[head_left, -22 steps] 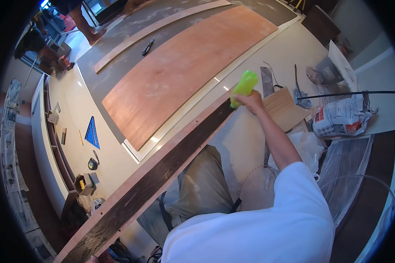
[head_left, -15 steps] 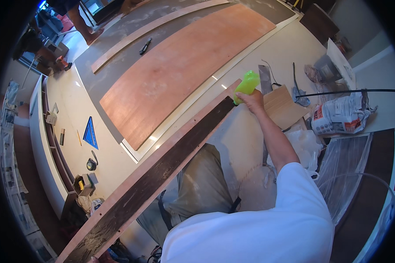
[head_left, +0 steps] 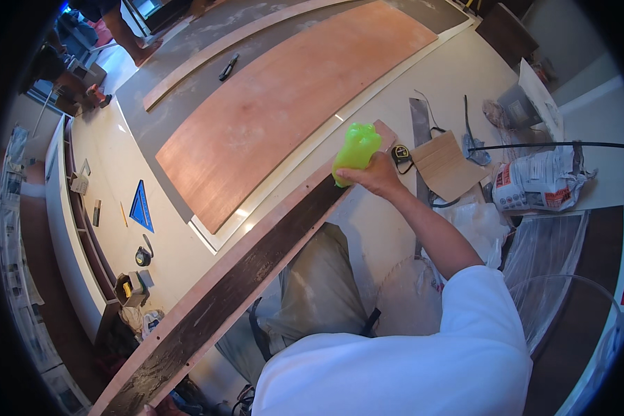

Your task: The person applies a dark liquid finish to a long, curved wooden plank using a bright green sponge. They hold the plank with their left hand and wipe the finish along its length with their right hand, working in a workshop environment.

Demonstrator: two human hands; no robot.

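A long wooden board (head_left: 227, 299) slants across my lap, with pinkish-brown edges and a dark, wet-looking strip down its middle. My right hand (head_left: 377, 176) is closed around a bright green plastic bottle (head_left: 359, 148), tipped so its lobed base points up and its lower end meets the dark strip near the board's far end. Whether anything flows from it is hidden. Only the fingertips of my left hand (head_left: 147, 411) show at the lower picture edge, gripping the board's near end. Close by, the strip looks rough and smeared.
A large reddish wood panel (head_left: 291, 111) lies ahead, with a utility knife (head_left: 229, 67) beyond it. At left are a blue set square (head_left: 141, 207) and tape measure (head_left: 143, 257). Another tape measure (head_left: 401, 154), wood offcut (head_left: 449, 166) and sack (head_left: 539, 179) lie right. Other people's legs (head_left: 121, 31) show far left.
My right hand has drawn the green bottle left and nearer along the board, uncovering the board's far tip and a tape measure beside it. The left fingertips stay put.
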